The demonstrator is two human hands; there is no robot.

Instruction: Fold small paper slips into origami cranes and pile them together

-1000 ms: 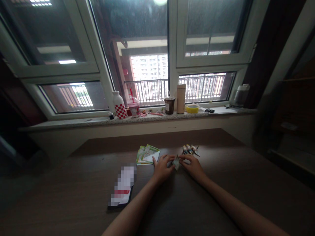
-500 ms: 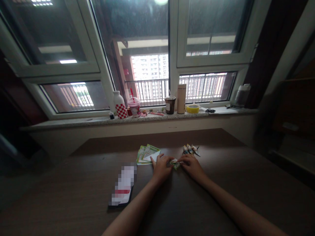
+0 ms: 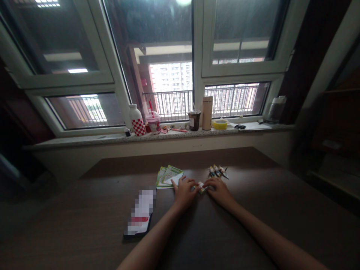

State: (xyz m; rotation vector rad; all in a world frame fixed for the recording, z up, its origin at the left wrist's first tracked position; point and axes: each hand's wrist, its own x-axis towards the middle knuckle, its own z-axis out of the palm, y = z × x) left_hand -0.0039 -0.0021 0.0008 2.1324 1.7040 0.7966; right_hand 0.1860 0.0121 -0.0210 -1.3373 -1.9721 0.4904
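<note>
A small folded piece of green-and-white paper (image 3: 201, 187) lies low over the table between my two hands. My left hand (image 3: 185, 190) pinches its left side, with the fingertips partly hiding it. From the other side my right hand (image 3: 218, 188) grips its right edge with bent fingers. Fanned green-and-white printed sheets (image 3: 169, 176) rest just beyond my left hand, a white one on top near its thumb. Behind my right hand sits a cluster of small folded paper pieces (image 3: 218, 171), white, yellowish and dark.
A phone with a blurred-out screen (image 3: 140, 212) lies left of my left forearm on the brown table (image 3: 84, 202). Along the windowsill stand a checkered bottle (image 3: 137, 122), drink cups (image 3: 194, 120), a tan flask (image 3: 207, 113), yellow tape (image 3: 220, 124) and scissors (image 3: 240, 127).
The folded paper between my fingers has turned or been pressed flatter, showing more white and less green. Both hands have shifted only slightly; everything else is unmoved.
</note>
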